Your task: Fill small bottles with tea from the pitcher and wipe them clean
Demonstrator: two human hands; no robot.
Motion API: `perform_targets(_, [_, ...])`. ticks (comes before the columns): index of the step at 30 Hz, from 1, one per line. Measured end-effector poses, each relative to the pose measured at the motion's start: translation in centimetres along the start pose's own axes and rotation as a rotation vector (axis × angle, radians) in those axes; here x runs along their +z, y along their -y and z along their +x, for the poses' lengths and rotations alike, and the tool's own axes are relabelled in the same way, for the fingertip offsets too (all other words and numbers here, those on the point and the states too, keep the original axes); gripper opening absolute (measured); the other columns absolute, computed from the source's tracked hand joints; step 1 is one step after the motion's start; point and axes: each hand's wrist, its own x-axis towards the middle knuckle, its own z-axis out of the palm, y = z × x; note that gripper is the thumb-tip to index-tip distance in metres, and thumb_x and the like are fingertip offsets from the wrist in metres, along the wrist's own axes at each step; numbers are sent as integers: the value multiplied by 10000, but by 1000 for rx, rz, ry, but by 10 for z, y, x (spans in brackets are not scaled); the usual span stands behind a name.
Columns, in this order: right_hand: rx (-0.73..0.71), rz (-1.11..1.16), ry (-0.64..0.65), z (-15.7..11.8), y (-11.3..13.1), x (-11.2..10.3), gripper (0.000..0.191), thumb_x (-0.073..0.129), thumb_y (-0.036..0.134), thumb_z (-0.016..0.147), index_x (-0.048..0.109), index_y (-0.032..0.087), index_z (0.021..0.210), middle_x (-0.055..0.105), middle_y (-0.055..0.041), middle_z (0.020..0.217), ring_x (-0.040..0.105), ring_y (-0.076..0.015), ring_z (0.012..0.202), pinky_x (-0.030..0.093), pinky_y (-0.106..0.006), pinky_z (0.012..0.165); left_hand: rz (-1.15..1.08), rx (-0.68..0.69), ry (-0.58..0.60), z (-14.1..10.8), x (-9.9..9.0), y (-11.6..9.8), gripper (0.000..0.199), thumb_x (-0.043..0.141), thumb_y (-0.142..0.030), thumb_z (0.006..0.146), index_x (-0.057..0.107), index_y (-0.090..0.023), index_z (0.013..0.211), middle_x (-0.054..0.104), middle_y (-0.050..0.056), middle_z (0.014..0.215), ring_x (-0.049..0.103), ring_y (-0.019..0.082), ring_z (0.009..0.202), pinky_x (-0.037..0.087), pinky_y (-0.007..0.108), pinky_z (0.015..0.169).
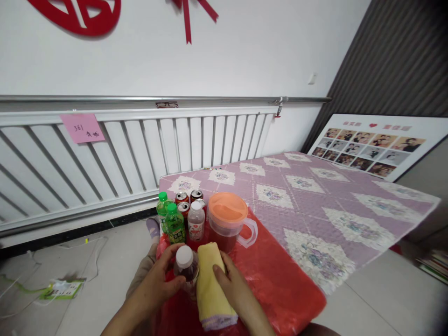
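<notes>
My left hand (161,280) is wrapped round a clear bottle with a white cap (184,257), its thumb and fingers around the upper part. Close beside the bottle, a folded yellow cloth (213,291) with a pale purple edge lies under my right hand (229,280), whose fingers grip its right side. Both things are over a red plastic sheet (276,280). Just beyond them stand another white-capped bottle (196,221), two green bottles (175,225), several opened cans (182,198) and a clear pitcher with an orange lid (227,210).
A purple flowered cloth (269,193) spreads behind and to the right. Along the wall runs a white radiator (196,140) with a pink note (82,128) and glasses (167,105) above it. A photo board (367,144) leans at the right. Cables and a green packet (63,289) lie on the floor.
</notes>
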Motion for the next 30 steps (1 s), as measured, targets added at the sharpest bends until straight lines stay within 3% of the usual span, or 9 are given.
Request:
perform_targets(5, [-22,-94,-39,-1,-10,2,526,549,305,818,538,127,1312,600,-165,1341,546,-298,1246,361,-458,1084,-11,34,44,3,-2,4,641,608,-216,732,406,-222,1340,566,96,1324,512,281,1262,377,452,1089])
perform_targets(10, [-17,-42,-60,-5,6,-9,494,512,389,880,501,189,1332,616,-128,1313,605,-280,1159,452,-423,992,174,15,-182,-1,11,2,774,725,-283,628,405,-184,1326,524,147,1352,540,340,1203,433,508,1031])
perform_targets(13, [-13,184,-23,-6,25,-13,462,512,441,904,493,222,1310,652,-107,1250,657,-274,1051,520,-403,874,337,-10,-325,-4,21,-13,687,746,-228,575,505,-187,1217,599,119,1242,559,350,1146,446,543,1000])
perform_targets(15, [1,331,12,-5,36,-12,460,537,445,902,480,239,1310,660,-98,1235,667,-270,1027,533,-392,839,383,3,-343,-4,25,-24,589,718,-195,584,548,-197,1148,644,92,1148,588,332,1092,472,532,970])
perform_targets(19, [41,446,85,-5,47,-5,464,578,440,890,481,263,1307,657,-93,1246,689,-260,970,544,-364,759,361,45,-289,-2,26,-32,537,652,-164,632,542,-180,1157,656,109,1134,623,298,1048,510,474,937])
perform_targets(23, [73,434,103,-6,40,-1,463,558,446,893,484,246,1304,685,-101,1202,706,-262,924,548,-354,708,302,72,-251,0,21,-20,599,618,-136,631,504,-175,1218,639,120,1194,614,289,1097,490,472,984])
perform_targets(27, [50,196,56,-5,18,-1,421,464,415,921,512,214,1288,697,-105,1197,679,-268,1045,549,-378,795,191,99,-142,2,10,-3,660,602,-125,626,470,-191,1270,619,109,1249,589,285,1165,463,453,1030])
perform_targets(30, [18,48,6,-4,0,0,413,516,367,874,573,177,1235,671,-131,1252,639,-284,1126,500,-422,930,95,89,-11,4,1,4,687,603,-127,656,436,-203,1319,569,111,1343,547,278,1245,420,437,1081])
